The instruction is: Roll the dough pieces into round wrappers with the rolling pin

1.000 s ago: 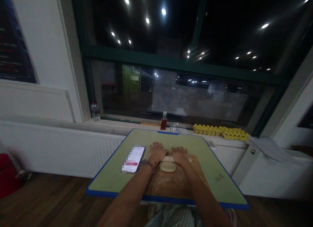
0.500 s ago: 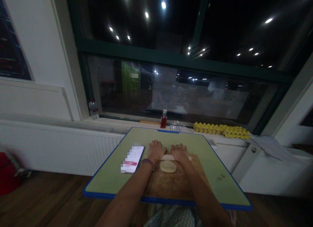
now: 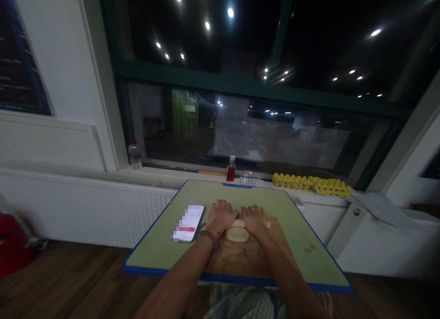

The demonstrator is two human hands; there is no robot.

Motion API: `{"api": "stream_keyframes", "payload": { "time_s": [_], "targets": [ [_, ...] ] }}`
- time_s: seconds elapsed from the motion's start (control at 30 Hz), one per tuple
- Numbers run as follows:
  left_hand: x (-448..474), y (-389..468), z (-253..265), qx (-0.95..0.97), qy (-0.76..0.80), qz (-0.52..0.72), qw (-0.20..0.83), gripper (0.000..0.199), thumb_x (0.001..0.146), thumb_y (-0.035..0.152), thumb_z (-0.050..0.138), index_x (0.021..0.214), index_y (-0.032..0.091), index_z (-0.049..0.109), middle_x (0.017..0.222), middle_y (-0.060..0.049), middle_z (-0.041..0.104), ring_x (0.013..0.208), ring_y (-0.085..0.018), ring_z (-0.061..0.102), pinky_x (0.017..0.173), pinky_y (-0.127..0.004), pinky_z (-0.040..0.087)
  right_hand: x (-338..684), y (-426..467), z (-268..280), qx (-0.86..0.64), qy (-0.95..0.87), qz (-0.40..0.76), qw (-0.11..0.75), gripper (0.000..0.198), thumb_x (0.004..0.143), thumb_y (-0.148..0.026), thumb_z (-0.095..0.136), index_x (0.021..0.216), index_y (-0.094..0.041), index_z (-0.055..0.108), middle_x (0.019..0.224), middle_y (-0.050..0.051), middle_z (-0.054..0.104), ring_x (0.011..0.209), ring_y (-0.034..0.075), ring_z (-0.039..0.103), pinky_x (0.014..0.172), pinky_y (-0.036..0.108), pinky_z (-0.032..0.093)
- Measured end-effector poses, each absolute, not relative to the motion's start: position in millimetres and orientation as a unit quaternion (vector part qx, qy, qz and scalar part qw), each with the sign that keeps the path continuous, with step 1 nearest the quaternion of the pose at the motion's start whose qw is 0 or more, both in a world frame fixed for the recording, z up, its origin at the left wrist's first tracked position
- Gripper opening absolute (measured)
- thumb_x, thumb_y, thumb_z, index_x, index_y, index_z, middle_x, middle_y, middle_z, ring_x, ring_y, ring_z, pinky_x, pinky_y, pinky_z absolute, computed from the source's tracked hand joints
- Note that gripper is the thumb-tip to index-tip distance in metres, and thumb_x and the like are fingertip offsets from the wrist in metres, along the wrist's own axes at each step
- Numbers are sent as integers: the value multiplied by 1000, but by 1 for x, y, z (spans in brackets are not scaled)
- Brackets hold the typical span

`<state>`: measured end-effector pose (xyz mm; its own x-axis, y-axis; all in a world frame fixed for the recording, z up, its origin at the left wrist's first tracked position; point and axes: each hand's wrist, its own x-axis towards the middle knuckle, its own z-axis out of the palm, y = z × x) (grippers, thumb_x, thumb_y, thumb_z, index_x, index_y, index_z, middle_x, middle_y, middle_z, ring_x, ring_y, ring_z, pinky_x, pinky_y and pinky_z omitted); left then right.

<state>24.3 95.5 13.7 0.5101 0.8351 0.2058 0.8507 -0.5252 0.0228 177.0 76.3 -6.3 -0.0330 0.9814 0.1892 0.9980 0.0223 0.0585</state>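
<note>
A pale wooden rolling pin [image 3: 238, 223] lies crosswise on a brown wooden board [image 3: 240, 259]. My left hand [image 3: 222, 216] rests over its left part, fingers bent forward across it. Over its right part lies my right hand [image 3: 253, 218], and the pin's tip sticks out beyond that palm. Between my wrists, a flattened round of pale dough [image 3: 238, 234] sits on the board, its far edge against the pin. A beaded bracelet [image 3: 210, 238] circles my left wrist. The undersides of both hands are hidden.
The board lies on a green table [image 3: 151, 245] with a blue rim. A phone [image 3: 192, 222] is left of my left hand. On the windowsill stand a red-liquid bottle [image 3: 231, 168], a clear bottle [image 3: 135, 156] and yellow egg trays [image 3: 311, 184]. A radiator [image 3: 85, 209] runs behind.
My hands have come closer together on the rolling pin, so less of it shows between them. The pin now meets the dough's far edge, where a small gap showed before.
</note>
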Motion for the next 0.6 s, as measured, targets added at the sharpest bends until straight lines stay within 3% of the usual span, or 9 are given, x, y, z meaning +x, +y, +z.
{"api": "stream_keyframes", "payload": {
  "time_s": [0.1,0.27,0.43,0.6],
  "targets": [
    [23,90,10,-862,-489,-112,76,32,95,34,38,104,25,67,123,-8,61,123,-31,40,102,-53,27,178,69,-11,-696,-710,-88,60,41,97,-26,31,130,-25,56,135,9,57,132,29,39,108,52,18],
    [26,81,8,-842,-515,-149,61,40,94,40,37,117,21,63,134,-10,54,130,-28,37,112,-48,17,177,55,-15,-695,-709,-85,85,44,98,-24,26,129,-23,57,134,9,58,134,26,38,111,49,14],
    [25,67,12,-838,-516,-173,44,39,94,41,35,113,23,65,134,-7,56,131,-27,40,113,-47,17,173,39,-9,-684,-719,-83,93,46,97,-21,25,130,-19,57,137,9,55,137,27,34,113,51,12],
    [21,56,11,-847,-506,-164,31,44,94,44,36,122,23,62,137,-7,56,136,-25,36,116,-48,11,167,20,-2,-688,-716,-86,76,50,96,-17,22,137,-11,50,140,14,51,134,24,41,114,43,20]
  ]
}}
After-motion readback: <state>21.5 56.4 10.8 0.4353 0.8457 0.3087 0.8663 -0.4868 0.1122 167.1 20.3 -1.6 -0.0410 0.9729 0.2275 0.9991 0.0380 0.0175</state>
